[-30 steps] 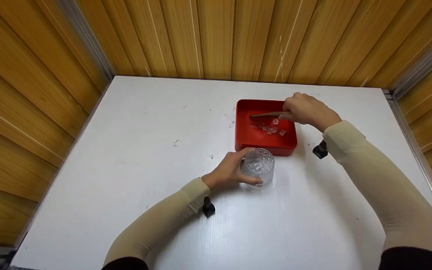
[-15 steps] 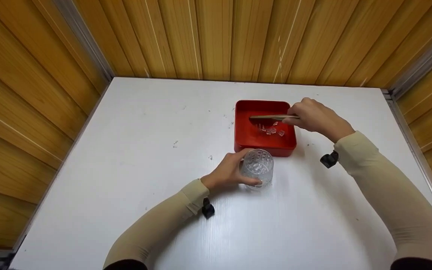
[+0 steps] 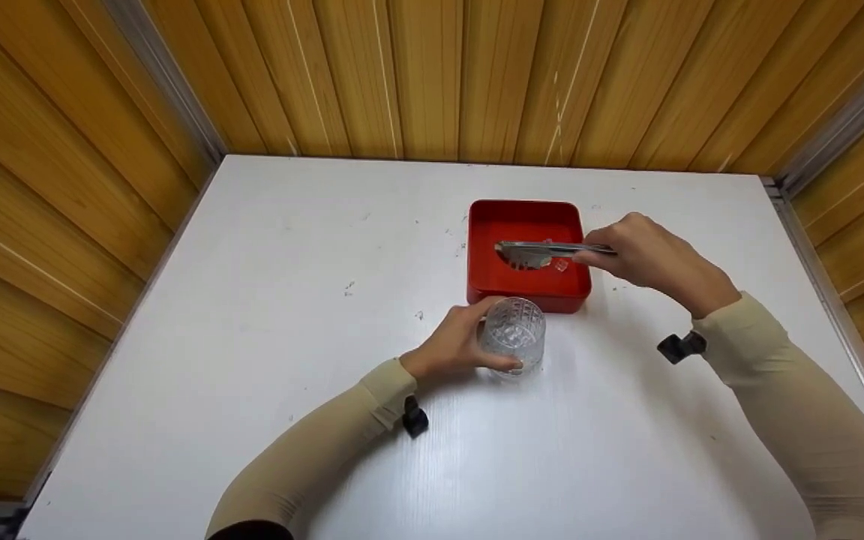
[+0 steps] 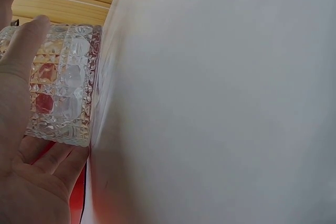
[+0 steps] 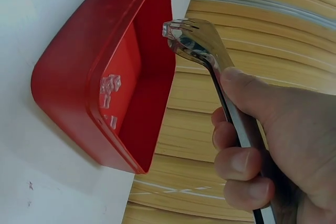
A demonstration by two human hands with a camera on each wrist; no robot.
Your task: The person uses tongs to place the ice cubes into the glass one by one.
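My left hand (image 3: 448, 346) grips a clear cut-pattern glass (image 3: 520, 334) that stands upright on the white table, in front of the red box. In the left wrist view the thumb and fingers wrap the glass wall (image 4: 68, 85). My right hand (image 3: 646, 251) grips metal food tongs (image 5: 223, 80), thumb on one arm and fingers round the other. A small clear cube (image 5: 166, 29) sits between the tong tips. In the head view the tongs overlap the open red box (image 3: 526, 300), and the right wrist view shows the tips above its rim.
Several clear cubes (image 5: 110, 84) lie on the floor of the red box. The white table (image 3: 312, 300) runs back to a wood-panelled wall (image 3: 432, 75), with more panels left and right. Black wrist cameras hang from both sleeves.
My right hand has drawn back to the right and nearer to me, raising the tongs from low in the red box. The left hand and glass stay put.
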